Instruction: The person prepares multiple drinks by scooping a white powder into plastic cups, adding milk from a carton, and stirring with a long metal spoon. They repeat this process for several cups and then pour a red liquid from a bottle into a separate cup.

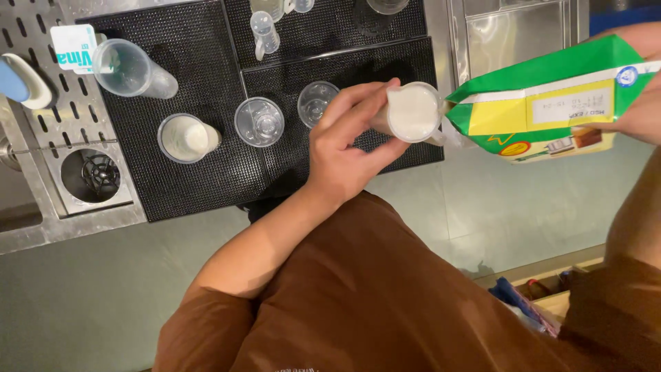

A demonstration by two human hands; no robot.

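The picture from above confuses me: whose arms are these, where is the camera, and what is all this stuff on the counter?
The camera sits on a person's head and looks down, so you see their own brown shirt and two bare arms. There is no machine here, only hands.

The left hand grips a small measuring cup filled with a white liquid. The right hand, at the picture's right edge, holds a green and yellow carton, tilted with its corner at the cup's rim.

Below lies a black rubber mat on a steel counter. On the mat stand two empty clear cups, a cup with white liquid, and a clear jug lying on its side. To the left is a round rinser set into the steel.
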